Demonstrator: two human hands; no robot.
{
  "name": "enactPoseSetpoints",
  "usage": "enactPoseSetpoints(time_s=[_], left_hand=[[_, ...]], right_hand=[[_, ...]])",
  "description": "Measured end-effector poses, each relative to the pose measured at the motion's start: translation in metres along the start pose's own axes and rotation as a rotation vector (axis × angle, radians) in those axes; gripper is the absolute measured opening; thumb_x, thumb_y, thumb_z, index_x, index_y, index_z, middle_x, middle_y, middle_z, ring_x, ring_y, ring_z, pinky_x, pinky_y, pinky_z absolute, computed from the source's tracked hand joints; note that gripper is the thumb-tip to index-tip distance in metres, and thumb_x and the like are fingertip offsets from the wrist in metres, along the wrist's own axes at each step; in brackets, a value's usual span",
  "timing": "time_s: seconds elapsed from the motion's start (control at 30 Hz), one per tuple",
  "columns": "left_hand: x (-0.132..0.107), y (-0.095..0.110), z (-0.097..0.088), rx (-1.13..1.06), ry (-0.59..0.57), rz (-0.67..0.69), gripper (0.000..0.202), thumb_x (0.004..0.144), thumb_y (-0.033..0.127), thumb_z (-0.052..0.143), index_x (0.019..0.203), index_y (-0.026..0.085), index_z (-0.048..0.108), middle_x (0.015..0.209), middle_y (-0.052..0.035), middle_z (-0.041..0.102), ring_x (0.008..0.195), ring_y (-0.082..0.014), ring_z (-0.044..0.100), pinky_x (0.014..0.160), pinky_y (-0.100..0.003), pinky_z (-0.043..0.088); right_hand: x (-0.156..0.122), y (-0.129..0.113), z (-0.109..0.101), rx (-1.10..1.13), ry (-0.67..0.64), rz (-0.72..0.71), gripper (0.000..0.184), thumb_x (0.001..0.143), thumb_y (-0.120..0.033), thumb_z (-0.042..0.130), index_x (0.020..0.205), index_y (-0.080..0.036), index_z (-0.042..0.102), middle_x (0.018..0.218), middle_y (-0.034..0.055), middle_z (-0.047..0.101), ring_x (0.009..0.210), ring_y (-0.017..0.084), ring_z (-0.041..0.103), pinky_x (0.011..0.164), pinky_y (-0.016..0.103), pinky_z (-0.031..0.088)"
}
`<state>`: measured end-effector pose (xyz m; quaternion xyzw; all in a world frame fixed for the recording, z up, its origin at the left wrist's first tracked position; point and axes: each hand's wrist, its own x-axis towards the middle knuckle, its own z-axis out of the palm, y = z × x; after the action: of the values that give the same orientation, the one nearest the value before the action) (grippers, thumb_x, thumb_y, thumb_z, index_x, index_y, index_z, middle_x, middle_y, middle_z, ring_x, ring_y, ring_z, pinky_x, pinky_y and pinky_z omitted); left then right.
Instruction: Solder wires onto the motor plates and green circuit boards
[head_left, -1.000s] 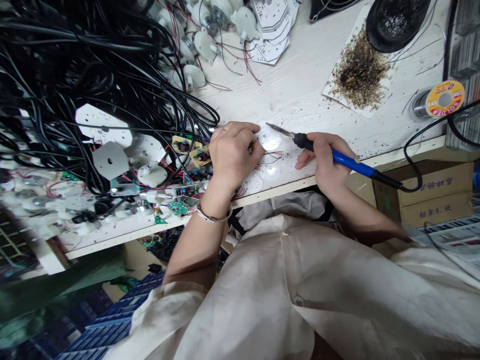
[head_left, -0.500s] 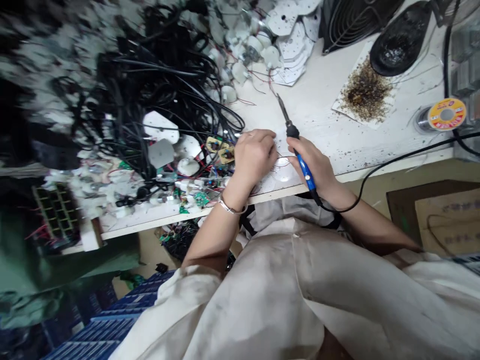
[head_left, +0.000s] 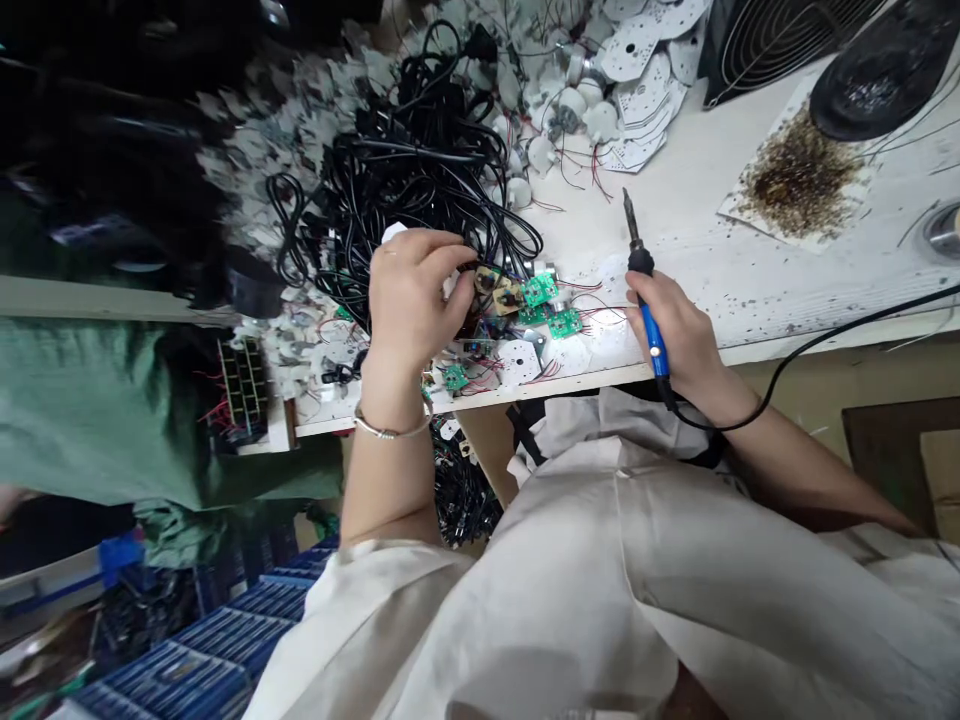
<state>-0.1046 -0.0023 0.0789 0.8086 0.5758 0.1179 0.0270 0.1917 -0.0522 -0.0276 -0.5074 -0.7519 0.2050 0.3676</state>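
Observation:
My left hand (head_left: 411, 297) reaches into a heap of black cables (head_left: 420, 170), its fingers curled at the pile's edge; a white piece shows by the fingertips, and what they grip is hidden. Just right of it lie small green circuit boards (head_left: 541, 291) and brown-marked boards (head_left: 499, 293), wired to white LED plates (head_left: 607, 335). My right hand (head_left: 671, 335) is closed around a blue soldering iron (head_left: 654, 345), its thin tip pointing away over the bench, touching nothing.
A burnt-speckled paper (head_left: 799, 185) and a black dish (head_left: 881, 75) sit at the far right, by a wire fan guard (head_left: 787, 30). White motors (head_left: 570, 120) and stacked plates (head_left: 637, 130) lie behind. The iron's black cord (head_left: 787, 370) crosses the bench edge. Blue crates (head_left: 202, 660) stand below.
My left hand has moved off the LED plates into the cables. The iron now stands more upright, and the view has swung, bringing more of the left side in.

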Motion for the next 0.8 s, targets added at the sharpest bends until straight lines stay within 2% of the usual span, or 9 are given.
enactPoseSetpoints(time_s=[0.13, 0.2, 0.3, 0.4, 0.5, 0.6, 0.67, 0.8], left_hand=[[0.019, -0.021, 0.010, 0.068, -0.174, 0.047, 0.013, 0.089, 0.032, 0.060, 0.092, 0.027, 0.071, 0.103, -0.0040, 0.072, 0.107, -0.0283, 0.060, 0.097, -0.052, 0.044], [0.033, -0.026, 0.010, 0.094, -0.198, 0.039, 0.015, 0.090, 0.035, 0.059, 0.090, 0.026, 0.070, 0.097, -0.0031, 0.071, 0.102, -0.0266, 0.060, 0.096, -0.050, 0.043], [0.053, -0.027, 0.011, 0.096, -0.122, -0.035, 0.014, 0.094, 0.037, 0.056, 0.093, 0.027, 0.066, 0.099, 0.0017, 0.068, 0.104, -0.0213, 0.058, 0.101, -0.044, 0.041], [0.062, -0.018, 0.017, 0.123, -0.037, -0.103, 0.012, 0.096, 0.037, 0.057, 0.098, 0.026, 0.061, 0.104, 0.0047, 0.065, 0.112, -0.0184, 0.053, 0.108, -0.041, 0.036], [0.051, 0.000, 0.019, 0.127, 0.016, -0.072, 0.014, 0.097, 0.039, 0.056, 0.104, 0.026, 0.059, 0.112, 0.0020, 0.065, 0.118, -0.0204, 0.053, 0.108, -0.042, 0.036], [0.024, 0.010, 0.009, 0.100, -0.035, -0.027, 0.018, 0.099, 0.042, 0.051, 0.103, 0.029, 0.062, 0.113, -0.0028, 0.068, 0.113, -0.0240, 0.059, 0.099, -0.045, 0.042], [0.007, 0.003, 0.000, 0.099, -0.072, -0.046, 0.023, 0.100, 0.044, 0.048, 0.101, 0.029, 0.064, 0.108, -0.0044, 0.070, 0.107, -0.0252, 0.062, 0.095, -0.048, 0.044], [-0.003, -0.021, -0.016, 0.038, -0.009, -0.093, 0.026, 0.098, 0.046, 0.051, 0.098, 0.027, 0.068, 0.103, -0.0009, 0.071, 0.100, -0.0212, 0.063, 0.092, -0.047, 0.049]], right_hand=[[0.000, 0.001, 0.000, 0.010, -0.010, -0.021, 0.039, 0.103, -0.031, 0.042, 0.140, -0.023, 0.052, 0.135, 0.0126, 0.064, 0.111, 0.022, 0.070, 0.094, 0.037, 0.061], [0.000, 0.001, 0.000, 0.005, -0.020, -0.024, 0.040, 0.103, -0.031, 0.041, 0.139, -0.022, 0.053, 0.134, 0.0136, 0.064, 0.110, 0.023, 0.070, 0.093, 0.037, 0.061], [0.000, 0.001, 0.001, -0.016, -0.032, -0.020, 0.039, 0.103, -0.032, 0.041, 0.138, -0.021, 0.054, 0.130, 0.0133, 0.066, 0.109, 0.024, 0.070, 0.091, 0.037, 0.061], [0.001, 0.000, 0.001, -0.018, -0.022, -0.026, 0.039, 0.103, -0.033, 0.040, 0.138, -0.021, 0.053, 0.130, 0.0135, 0.065, 0.107, 0.025, 0.071, 0.087, 0.038, 0.062], [0.001, -0.001, 0.001, 0.001, -0.013, -0.011, 0.038, 0.103, -0.033, 0.040, 0.138, -0.025, 0.051, 0.129, 0.0118, 0.066, 0.105, 0.025, 0.071, 0.083, 0.038, 0.063], [-0.002, 0.000, -0.001, 0.061, 0.016, 0.000, 0.040, 0.102, -0.034, 0.041, 0.141, -0.028, 0.047, 0.127, 0.0108, 0.065, 0.102, 0.024, 0.072, 0.080, 0.038, 0.063], [-0.005, 0.001, -0.003, 0.105, 0.059, -0.013, 0.041, 0.101, -0.033, 0.042, 0.143, -0.029, 0.045, 0.127, 0.0119, 0.064, 0.099, 0.023, 0.073, 0.080, 0.038, 0.063], [-0.012, 0.005, -0.003, 0.136, 0.096, -0.072, 0.046, 0.099, -0.026, 0.047, 0.145, -0.031, 0.042, 0.131, 0.0133, 0.061, 0.095, 0.021, 0.074, 0.081, 0.036, 0.064]])
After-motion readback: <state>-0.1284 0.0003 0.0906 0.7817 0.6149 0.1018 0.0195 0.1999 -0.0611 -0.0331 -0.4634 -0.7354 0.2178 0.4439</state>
